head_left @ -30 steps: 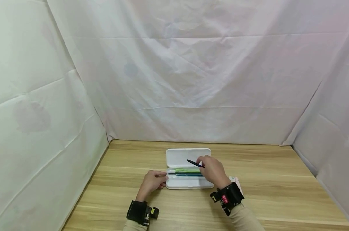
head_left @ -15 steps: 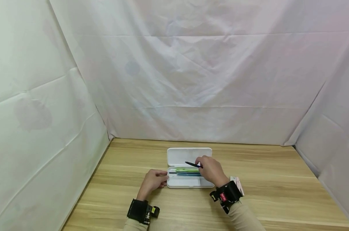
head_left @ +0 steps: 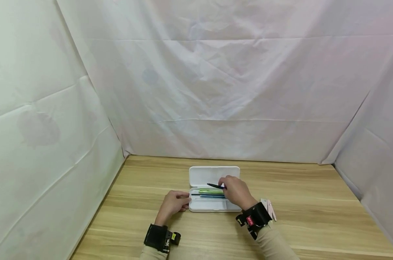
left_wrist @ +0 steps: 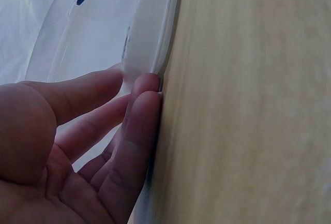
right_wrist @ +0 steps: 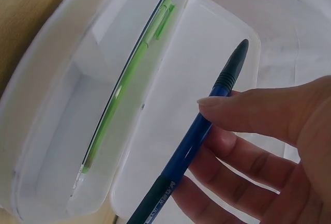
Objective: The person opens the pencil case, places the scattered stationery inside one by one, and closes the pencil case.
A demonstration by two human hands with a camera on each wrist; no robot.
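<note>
The blue pen (right_wrist: 201,131) is partway into the open pencil case (head_left: 212,206), which lies mid-counter (head_left: 313,216); I judge it needs lowering into the tray beside the green pen (head_left: 210,191). The right hand (head_left: 236,191) hovers at the case's 3 o'clock end, thumb and fingers pinching the pen, its tip aimed toward 9 o'clock. The left hand (head_left: 173,204) rests at 9 o'clock, relaxed fingers touching the case wall, gripping nothing.

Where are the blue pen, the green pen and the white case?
blue pen (right_wrist: 192,144), right wrist view, middle of barrel.
green pen (right_wrist: 126,81), right wrist view, mid barrel.
white case (head_left: 206,206), head view, bare tray floor.
</note>
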